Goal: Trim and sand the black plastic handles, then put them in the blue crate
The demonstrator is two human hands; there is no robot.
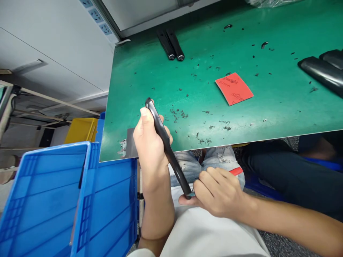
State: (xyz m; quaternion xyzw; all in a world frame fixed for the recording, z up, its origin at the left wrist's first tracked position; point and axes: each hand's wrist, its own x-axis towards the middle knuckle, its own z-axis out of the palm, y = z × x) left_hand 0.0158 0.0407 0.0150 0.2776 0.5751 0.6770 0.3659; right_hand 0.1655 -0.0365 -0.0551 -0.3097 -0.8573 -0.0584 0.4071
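The left hand's fingers are curled closed around a slim black bar, with the thumb pressed along its upper part. The right hand's fingers are together and clamped over the bar's lower end, with the thumb tucked beneath it. The bar is held tilted between the two hands, above the person's lap and just off the near edge of the counter. It looks light and stiff, but its glossy, narrow surface could slip, so the middle of its length seems the surest place to take hold, leaving the ends free. Just beyond the left hand, black shavings are scattered over the green mat of the counter, and a grey metal plate lies behind that hand. A red sanding pad sits farther out from the fingers, with two similar black bars beyond it and wider black pieces off to the right. A red strip shows just past the right hand, over torn jeans. A blue plastic crate stands left of the left forearm.
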